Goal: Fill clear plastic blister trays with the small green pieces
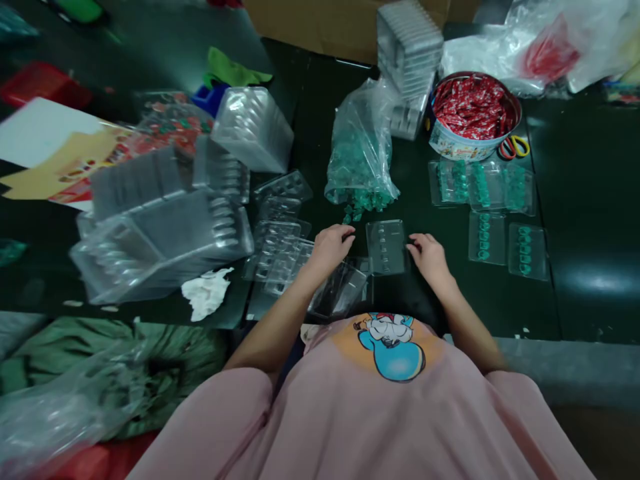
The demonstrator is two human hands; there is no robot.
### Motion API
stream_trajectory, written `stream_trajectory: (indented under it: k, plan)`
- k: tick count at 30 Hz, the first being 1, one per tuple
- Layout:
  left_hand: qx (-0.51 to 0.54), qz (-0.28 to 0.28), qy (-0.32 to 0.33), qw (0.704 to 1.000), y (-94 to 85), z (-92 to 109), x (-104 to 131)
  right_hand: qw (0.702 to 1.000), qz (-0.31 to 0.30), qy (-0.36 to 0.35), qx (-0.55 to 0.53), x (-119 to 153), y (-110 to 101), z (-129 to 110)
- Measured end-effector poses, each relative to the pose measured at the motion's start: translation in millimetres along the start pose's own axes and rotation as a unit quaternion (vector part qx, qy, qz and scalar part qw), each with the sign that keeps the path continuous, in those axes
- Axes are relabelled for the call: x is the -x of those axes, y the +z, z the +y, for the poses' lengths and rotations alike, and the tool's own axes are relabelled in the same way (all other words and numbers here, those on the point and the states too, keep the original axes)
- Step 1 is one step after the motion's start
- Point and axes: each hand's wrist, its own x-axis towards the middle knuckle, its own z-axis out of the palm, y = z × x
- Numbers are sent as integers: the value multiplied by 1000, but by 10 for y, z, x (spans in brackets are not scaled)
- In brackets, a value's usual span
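Observation:
A clear plastic blister tray (393, 250) with one column of small cavities lies on the dark table in front of me; I see no green in its cavities. My left hand (331, 250) is off its left side, fingers slightly curled and a little apart, just below loose green translucent pieces (357, 212). These spill from the mouth of a clear plastic bag (361, 143). Close by the tray's right edge, my right hand (430, 257) has its thumb and fingers apart, with nothing visible in them. Several clear trays (285, 257) lie scattered around my left forearm.
To the right lie several trays holding green pieces (484, 237). Behind them stand a round tin (463, 148) of red packets and scissors (520, 147). Stacked clear trays (170, 227) crowd the left; another tall stack (407, 50) stands at the back. Crumpled white tissue (206, 293) lies near the front edge.

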Motion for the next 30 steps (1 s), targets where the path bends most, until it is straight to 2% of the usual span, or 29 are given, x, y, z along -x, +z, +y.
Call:
stream_trajectory:
  k: [2,4,7,10,13,15,18,20,22,24,26,30]
  plan:
    - [-8,6,-10,1000,13,-48,-50,1000,-25,5,19,-37,178,-123]
    - [-19,20,-22,999,49,-93,-134,998,-28,14,49,-53,226,-118]
    - [-27,35,-18,999,142,-174,-308,996,-19,24,81,-54,127,6]
    - [-32,23,-3,999,232,-254,-467,996,-12,28,89,-46,9,111]
    - [-37,16,-3,999,257,-287,-532,997,-14,31,67,-47,-1,127]
    - [-23,31,-6,999,239,-252,-513,998,-19,34,53,-59,28,89]
    - [77,45,-8,996,219,-78,-414,998,0,33,51,-90,41,-40]
    - [210,11,-7,978,241,111,-311,999,35,17,21,-107,14,-162]
    - [342,-51,-4,938,292,323,-191,996,29,-7,-78,-109,-24,-282]
    - [422,-95,-2,902,357,511,-79,979,-23,-8,-201,-91,-56,-361]
    - [465,-117,-13,877,417,636,9,950,-76,27,-300,-53,-73,-375]
    - [504,-161,-38,847,490,715,126,866,-138,136,-460,65,-65,-279]
